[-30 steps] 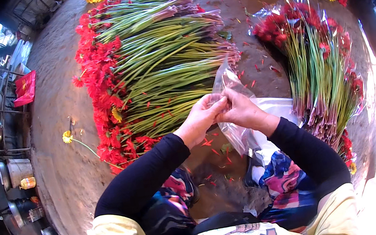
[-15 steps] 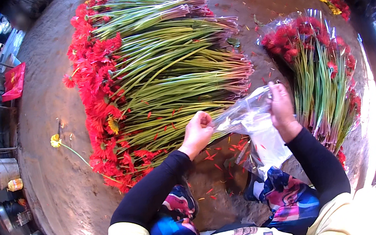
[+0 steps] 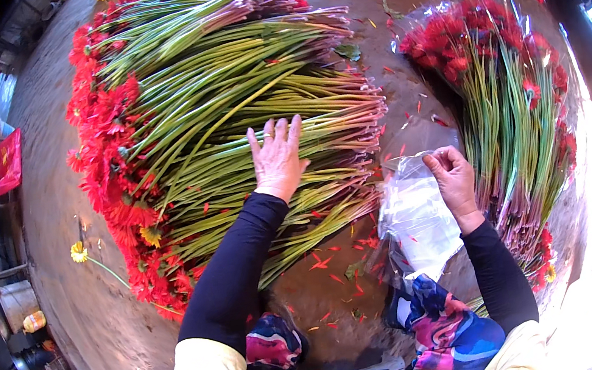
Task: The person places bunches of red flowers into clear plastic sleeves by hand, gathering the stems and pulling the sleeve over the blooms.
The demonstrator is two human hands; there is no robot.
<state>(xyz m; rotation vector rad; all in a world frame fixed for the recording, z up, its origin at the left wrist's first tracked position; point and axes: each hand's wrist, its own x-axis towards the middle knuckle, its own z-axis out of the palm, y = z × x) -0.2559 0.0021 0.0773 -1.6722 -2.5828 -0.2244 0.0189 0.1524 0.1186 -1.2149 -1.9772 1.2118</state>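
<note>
Leftward off the thin clear plastic film (image 3: 420, 220), the bare left hand (image 3: 278, 158) has moved over the long green-stemmed red flowers (image 3: 224, 111), fingers spread apart; the bare right hand (image 3: 454, 180) pinches the film's edge beside the stem ends. Light pressure should best spare the flowers.

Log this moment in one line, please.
left hand: spread over green stems; right hand: pinching clear plastic; wrapped red-flower bunch: right side
</note>
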